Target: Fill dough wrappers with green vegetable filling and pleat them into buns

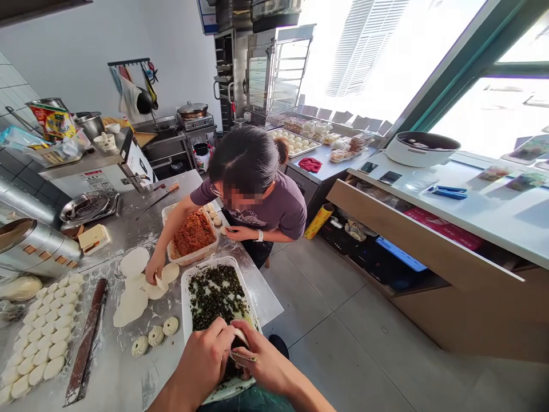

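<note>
Pinching a pale round dough wrapper between them, both hands, left and right, hover over the white rectangular tray of dark green chopped filling at the near edge of the floured steel worktop. Three pleated white buns sit just left of the tray. Opposite, a co-worker's hand touches flat dough rounds.
</note>
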### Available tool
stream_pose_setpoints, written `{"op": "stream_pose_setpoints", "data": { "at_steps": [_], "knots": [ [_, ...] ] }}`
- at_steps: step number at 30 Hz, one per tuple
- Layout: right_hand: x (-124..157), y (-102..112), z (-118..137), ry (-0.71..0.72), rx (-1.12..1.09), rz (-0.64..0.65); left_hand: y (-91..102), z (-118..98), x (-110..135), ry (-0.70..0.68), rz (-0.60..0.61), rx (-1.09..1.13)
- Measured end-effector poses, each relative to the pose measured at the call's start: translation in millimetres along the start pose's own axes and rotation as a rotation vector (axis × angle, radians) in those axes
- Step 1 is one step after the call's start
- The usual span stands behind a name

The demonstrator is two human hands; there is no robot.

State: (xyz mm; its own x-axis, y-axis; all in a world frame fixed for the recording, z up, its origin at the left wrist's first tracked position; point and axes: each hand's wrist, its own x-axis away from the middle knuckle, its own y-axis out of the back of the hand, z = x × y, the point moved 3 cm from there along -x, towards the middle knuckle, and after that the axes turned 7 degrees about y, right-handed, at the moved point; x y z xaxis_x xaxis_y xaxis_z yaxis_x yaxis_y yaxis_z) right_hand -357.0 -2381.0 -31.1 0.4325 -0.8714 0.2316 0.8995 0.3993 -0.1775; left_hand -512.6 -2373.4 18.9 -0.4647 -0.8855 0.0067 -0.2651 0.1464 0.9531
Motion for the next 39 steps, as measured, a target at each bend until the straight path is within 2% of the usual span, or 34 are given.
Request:
{"op": "stream_pose_setpoints", "data": {
  "at_steps": [3, 6, 12, 15, 20, 25, 28, 33, 36, 39],
  "knots": [
    [2.8, -0.9, 6.9, 0.014, -0.258, 0.041, 4.8, 4.2, -1.7, 0.057, -0.043, 0.077],
    [3.4, -3.9, 9.5, 0.105, -0.357, 0.054, 6.0, 3.6, -0.3, 0.044, -0.077, 0.102],
    [0.5, -9.7, -3.1, 0.121, -0.231, -0.008, 3.5, -1.9, 3.7, 0.032, -0.048, 0.068],
    [0.1, -9.6, -8.6, 0.157, -0.090, -0.040, 3.7, -3.7, 3.3, -0.007, -0.034, 0.007],
    [0.7, -9.3, -14.1, 0.082, -0.066, -0.017, 3.2, -4.0, 3.3, 0.016, -0.014, -0.003],
    [3.5, -8.6, -9.8, 0.128, 0.044, -0.020, 0.6, -7.0, 4.5, -0.024, 0.007, -0.047],
    [4.4, -8.9, -12.3, 0.075, 0.023, 0.004, -0.8, -6.8, 6.8, -0.012, 0.024, -0.037],
    [2.0, -5.5, -8.5, 0.066, 0.025, 0.039, -2.1, -5.5, 8.0, -0.031, 0.014, -0.056],
    [3.0, -3.1, -2.1, 0.006, -0.082, 0.044, -1.4, -3.0, 6.1, 0.013, 0.013, -0.018],
    [5.2, -2.5, 6.6, 0.086, -0.114, -0.006, 0.2, -2.8, 5.4, 0.025, -0.025, 0.014]
  ]
}}
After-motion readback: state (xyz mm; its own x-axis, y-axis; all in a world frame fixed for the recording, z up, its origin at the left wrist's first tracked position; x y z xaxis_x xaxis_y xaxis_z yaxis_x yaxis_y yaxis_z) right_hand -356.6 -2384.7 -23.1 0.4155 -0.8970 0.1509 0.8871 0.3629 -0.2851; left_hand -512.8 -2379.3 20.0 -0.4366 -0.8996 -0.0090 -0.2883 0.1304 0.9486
